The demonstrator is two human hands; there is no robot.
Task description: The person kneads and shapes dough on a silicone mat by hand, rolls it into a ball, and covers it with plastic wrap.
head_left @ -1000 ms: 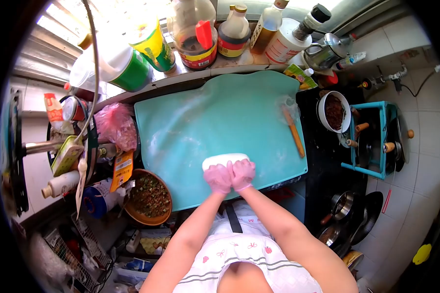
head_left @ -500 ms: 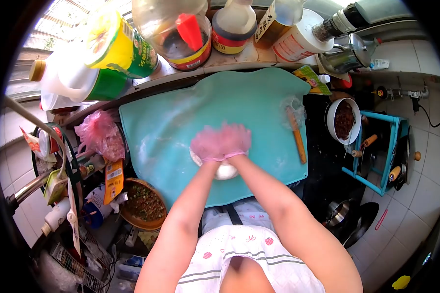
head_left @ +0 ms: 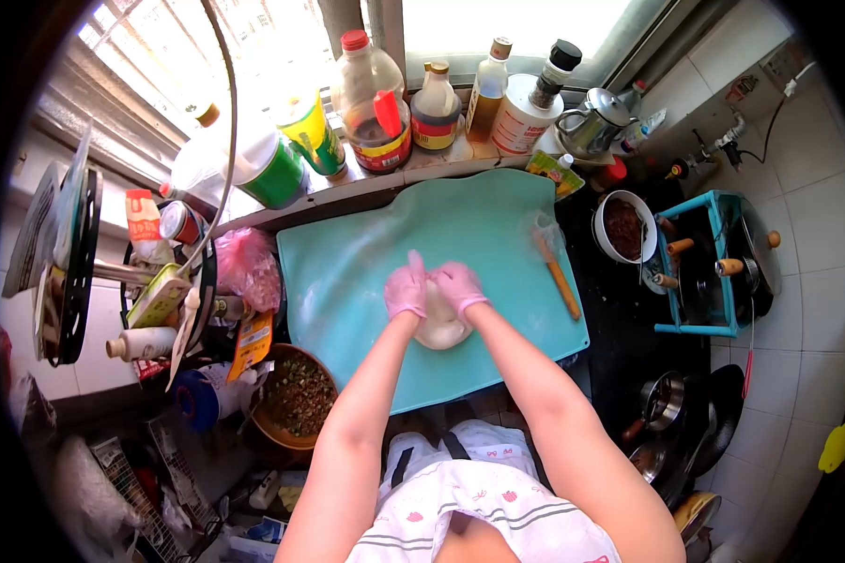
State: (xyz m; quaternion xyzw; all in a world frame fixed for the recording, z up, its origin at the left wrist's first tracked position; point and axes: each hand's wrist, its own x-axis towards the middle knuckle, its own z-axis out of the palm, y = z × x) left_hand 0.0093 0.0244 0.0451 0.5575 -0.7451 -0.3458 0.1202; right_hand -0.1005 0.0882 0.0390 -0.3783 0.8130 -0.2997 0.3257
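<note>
A lump of white dough [head_left: 443,326] lies on the teal mat [head_left: 347,272], near the middle of its front part. My left hand [head_left: 407,287], in a pink glove, presses on the dough's left side with the thumb pointing up. On the right side, my right hand [head_left: 458,284], gloved the same way, is curled over the dough. Both hands touch the dough, which shows between them and below them. A wooden rolling pin [head_left: 560,280] rests at the mat's right edge, its upper end by a clear plastic bag.
An orange bowl of chopped filling [head_left: 296,394] stands left of the mat. Bottles [head_left: 376,122] line the sill behind. At the right are a white bowl [head_left: 622,225], a blue rack [head_left: 714,263] and pans [head_left: 665,402]. A pink bag [head_left: 247,267] sits at the left.
The dough, a flat roll under both fists one second ago, is now a rounder lump with the hands at its sides. The hands reached forward, blurred, half a second ago. The camera view has shifted.
</note>
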